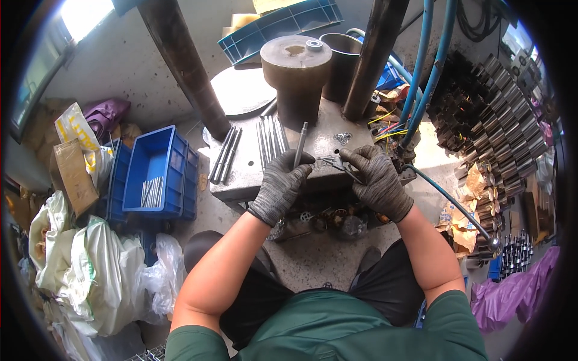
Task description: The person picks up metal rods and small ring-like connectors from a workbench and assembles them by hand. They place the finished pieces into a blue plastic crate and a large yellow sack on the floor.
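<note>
My gloved left hand (279, 183) is closed around a thin metal shaft (302, 141), which stands nearly upright with its upper end above the fingers. My gloved right hand (379, 183) grips a small pair of pliers (342, 165), jaws pointing left toward the shaft; whether they touch anything is too small to tell. Beyond my right hand, a little heap of shiny metal rings (342, 138) lies on the press table (241, 186). More shafts lie left of my left hand, one group (225, 155) near the table's left edge and another group (271, 135) nearer the middle.
A thick round press ram (295, 72) rises behind my hands, a small bearing (313, 44) on top. Dark columns (183, 63) flank it. At left stands a blue crate (159, 165) with shafts inside. A ball-ended lever (451, 207) and stacked metal cylinders (506, 108) are at right.
</note>
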{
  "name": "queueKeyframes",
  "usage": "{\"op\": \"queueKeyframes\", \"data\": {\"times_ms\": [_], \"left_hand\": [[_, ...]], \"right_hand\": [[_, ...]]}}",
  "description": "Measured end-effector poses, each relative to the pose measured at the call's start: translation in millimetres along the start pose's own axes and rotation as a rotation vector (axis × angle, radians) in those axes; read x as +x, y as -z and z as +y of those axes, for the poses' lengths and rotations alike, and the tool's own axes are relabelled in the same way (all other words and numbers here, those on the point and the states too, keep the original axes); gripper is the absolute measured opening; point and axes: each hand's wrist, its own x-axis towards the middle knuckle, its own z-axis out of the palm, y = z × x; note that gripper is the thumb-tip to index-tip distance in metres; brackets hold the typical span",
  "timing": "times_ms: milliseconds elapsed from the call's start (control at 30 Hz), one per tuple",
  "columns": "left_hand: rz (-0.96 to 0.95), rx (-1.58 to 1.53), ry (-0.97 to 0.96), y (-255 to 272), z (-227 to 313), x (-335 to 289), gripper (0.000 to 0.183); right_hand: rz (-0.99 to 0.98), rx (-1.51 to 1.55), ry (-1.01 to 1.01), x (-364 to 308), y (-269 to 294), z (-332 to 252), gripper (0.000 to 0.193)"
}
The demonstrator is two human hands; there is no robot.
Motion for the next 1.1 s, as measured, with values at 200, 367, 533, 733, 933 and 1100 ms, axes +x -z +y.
{"op": "queueKeyframes", "data": {"times_ms": [200, 367, 533, 733, 933, 1100], "left_hand": [[0.013, 0.046, -0.01, 2, -7, 3, 0.011], [0.004, 0.063, -0.007, 4, -8, 5, 0.011], [0.015, 0.094, -0.033, 3, -12, 7, 0.011], [0.022, 0.073, -0.012, 4, -9, 6, 0.011], [0.03, 0.04, -0.003, 5, -11, 7, 0.01], [0.031, 0.04, -0.002, 5, -11, 7, 0.011]], "right_hand": [[0.052, -0.183, 0.194, 5, -4, -5, 0.047], [0.024, -0.205, 0.195, 5, -5, -2, 0.046], [0.006, -0.218, 0.188, 5, -5, -5, 0.046], [0.024, -0.239, 0.198, 5, -4, -6, 0.047], [0.0, -0.248, 0.178, 5, -5, -6, 0.046], [-0.023, -0.265, 0.178, 3, -3, -7, 0.046]]}}
